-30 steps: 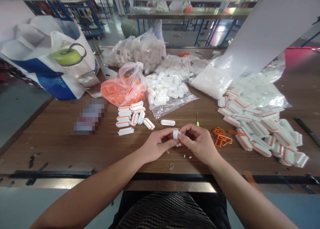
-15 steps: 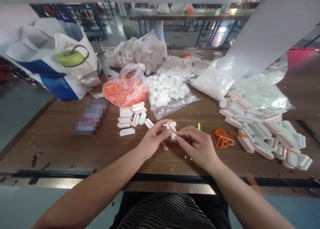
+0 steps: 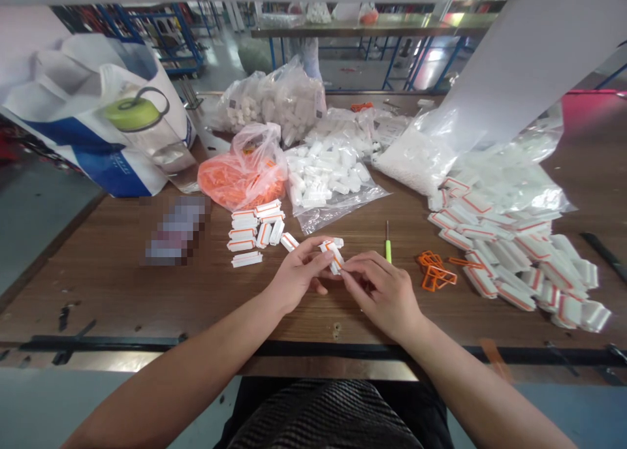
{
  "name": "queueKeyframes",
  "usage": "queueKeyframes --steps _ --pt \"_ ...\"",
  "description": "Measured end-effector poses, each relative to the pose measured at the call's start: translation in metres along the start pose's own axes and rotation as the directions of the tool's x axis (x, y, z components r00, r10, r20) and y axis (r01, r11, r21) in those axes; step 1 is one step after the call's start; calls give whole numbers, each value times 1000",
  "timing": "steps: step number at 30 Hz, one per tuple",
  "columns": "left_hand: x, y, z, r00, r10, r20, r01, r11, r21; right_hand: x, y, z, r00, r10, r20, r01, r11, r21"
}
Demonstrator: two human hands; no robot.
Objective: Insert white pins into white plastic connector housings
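Note:
Both hands meet over the wooden table [image 3: 122,286], near its front edge. My left hand [image 3: 298,274] pinches a small white plastic part with an orange seal [image 3: 332,254] between thumb and fingers. My right hand [image 3: 385,292] has its fingertips closed on the lower end of the same part. Just behind the part lies another white piece [image 3: 337,242] on the table. A cluster of finished white-and-orange parts [image 3: 257,230] sits to the left of my hands. Loose orange seals [image 3: 435,271] lie to the right.
A green-handled tool [image 3: 388,243] lies behind my right hand. A large pile of white-and-orange parts [image 3: 519,253] covers the right side. Bags of orange seals [image 3: 242,175] and white parts [image 3: 328,171] stand behind. A white and blue shopping bag [image 3: 105,113] stands at the far left.
The part was turned in my fingers so its orange seal now shows. Both hands lifted it a little away from me, and my right fingers shifted to its lower end.

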State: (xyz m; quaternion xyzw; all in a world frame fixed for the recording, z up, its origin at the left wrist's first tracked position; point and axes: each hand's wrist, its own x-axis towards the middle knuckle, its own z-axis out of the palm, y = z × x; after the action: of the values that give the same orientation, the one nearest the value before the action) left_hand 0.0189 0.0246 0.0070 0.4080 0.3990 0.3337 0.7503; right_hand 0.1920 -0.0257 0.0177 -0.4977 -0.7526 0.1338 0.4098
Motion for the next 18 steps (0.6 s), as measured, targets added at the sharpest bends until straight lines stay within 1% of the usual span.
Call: queueKeyframes --steps 2,4,8,11,13,16,18 --pt "-1 0 1 1000 18 -8 -17 1000 14 2 -1 -1 998 64 23 -65 996 60" --pt "-1 0 2 1000 23 -18 -23 1000 18 5 -1 -2 994 99 44 -104 987 122" --pt "-3 1 2 1000 26 0 -26 1000 5 8 0 -4 991 107 83 -123 965 229" --pt "-3 3 1 999 37 10 -37 999 17 6 0 -3 993 88 78 -105 963 249" --pt "-2 4 -1 1000 21 23 -21 1000 17 3 -1 -1 995 82 57 -94 966 241" --pt "-1 4 -3 1000 -5 30 5 1000 -14 2 -1 1 990 135 24 -137 957 256" --pt "-1 4 -3 999 -13 33 13 999 -29 3 -1 1 983 179 32 -180 935 305"
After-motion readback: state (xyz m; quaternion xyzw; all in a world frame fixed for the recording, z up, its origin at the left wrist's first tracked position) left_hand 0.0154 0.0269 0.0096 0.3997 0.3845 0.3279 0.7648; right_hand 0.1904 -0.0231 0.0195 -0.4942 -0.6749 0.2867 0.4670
